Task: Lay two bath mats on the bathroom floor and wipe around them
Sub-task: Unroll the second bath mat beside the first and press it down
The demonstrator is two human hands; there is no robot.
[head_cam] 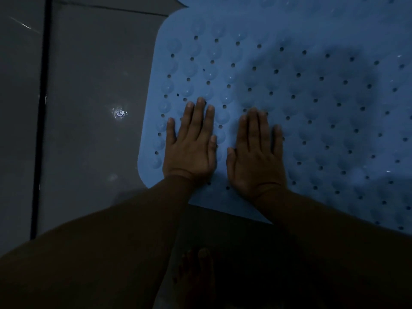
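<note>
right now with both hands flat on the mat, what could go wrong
1. The floor beside the mat shows a glinting spot, possibly water; if wet under the mat, it could slide.
2. The left hand and right hand press only one corner, so the rest may not sit flat.

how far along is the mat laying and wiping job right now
Done: one blue bath mat lies on the grey tiled floor. In hand: the left hand and right hand rest flat on its near corner, apparently pressing it down. Left: a second mat can't be clearly made out, no cloth is visible, and a wet-looking spot remains on the tile.
</note>
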